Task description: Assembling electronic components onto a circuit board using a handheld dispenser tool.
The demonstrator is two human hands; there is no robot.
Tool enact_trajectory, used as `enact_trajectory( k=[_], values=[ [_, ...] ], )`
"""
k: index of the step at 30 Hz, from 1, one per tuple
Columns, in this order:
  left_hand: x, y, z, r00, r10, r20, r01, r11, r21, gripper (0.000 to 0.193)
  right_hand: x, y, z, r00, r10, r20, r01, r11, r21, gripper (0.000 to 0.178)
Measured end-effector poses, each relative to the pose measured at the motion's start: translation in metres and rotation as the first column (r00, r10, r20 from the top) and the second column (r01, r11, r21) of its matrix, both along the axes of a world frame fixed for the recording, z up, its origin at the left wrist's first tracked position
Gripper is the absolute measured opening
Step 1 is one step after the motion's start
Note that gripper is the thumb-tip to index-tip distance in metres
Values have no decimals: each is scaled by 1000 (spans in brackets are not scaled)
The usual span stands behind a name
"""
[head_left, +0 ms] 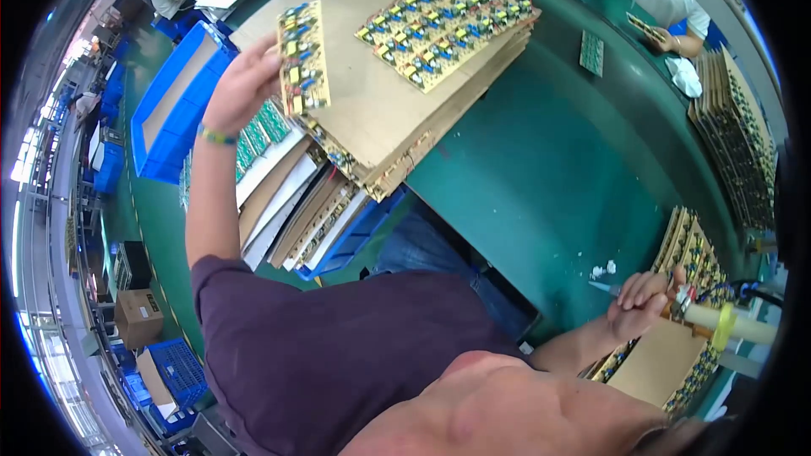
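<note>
Out to the left, my left hand (241, 93) grips a populated circuit board panel (302, 59) by its left edge, above a cardboard sheet (338, 42). Further rows of circuit boards (448, 21) with yellow, blue and white components lie on that sheet, which tops a layered stack. At the lower right my right hand (640, 300) is closed around a glue dispenser with a pale translucent barrel (739, 323). Its tapered blue tip (601, 286) points left over the green table (541, 177). Small white crumbs (604, 270) lie by the tip.
Layered board stacks (693, 245) stand beside my right hand and at the far right (735, 135). A single green board (591, 53) lies across the table, near a co-worker's hands (667, 40) holding a board. A blue bin (182, 101) sits left of my left arm.
</note>
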State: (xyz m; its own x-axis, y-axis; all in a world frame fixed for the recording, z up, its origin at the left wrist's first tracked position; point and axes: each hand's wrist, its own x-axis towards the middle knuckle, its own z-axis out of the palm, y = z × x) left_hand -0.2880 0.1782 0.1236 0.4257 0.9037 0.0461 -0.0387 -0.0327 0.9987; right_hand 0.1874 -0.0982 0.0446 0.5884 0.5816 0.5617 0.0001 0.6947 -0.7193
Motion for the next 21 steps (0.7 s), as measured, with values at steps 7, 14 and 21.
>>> enact_trajectory(
  k=[7, 14, 21],
  values=[
    [14, 168, -30, 911, 91, -401, -47, 992, 118, 36, 16, 1, -20, 998, -55, -23, 55, 998, 2, 50],
    [60, 201, -33, 826, -14, -563, 49, 998, 48, 31, 26, 3, -23, 998, -42, 42, 46, 994, -104, 53],
    [62, 197, -35, 772, 29, -635, 6, 999, 53, 30, -19, 49, 38, 724, -317, -613, 293, 945, -143, 47]
  ],
)
